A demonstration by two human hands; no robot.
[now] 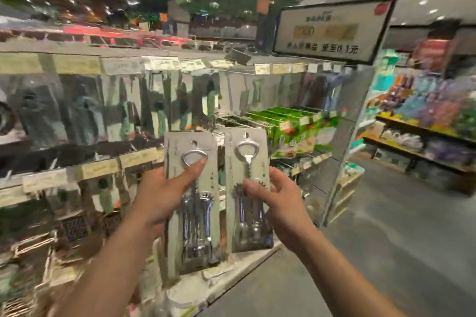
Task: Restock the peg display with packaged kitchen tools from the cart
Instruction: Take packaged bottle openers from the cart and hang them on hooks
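Observation:
My left hand (164,195) grips a carded wing corkscrew pack (192,237) upright, thumb across its front near the metal top loop. My right hand (273,198) pinches a second, matching corkscrew pack (248,152) by its middle, right beside the first. Both packs are held up in front of the peg display (154,100), whose rows of hanging packaged tools look blurred. Bare wire pegs (231,121) stick out just behind the tops of the two packs. The cart is out of view.
Green packaged goods (291,123) hang to the right of the bare pegs. A framed promotional sign (332,31) stands on top of the display's end. Open aisle floor (373,226) lies to the right, with another stocked shelf (425,121) beyond it.

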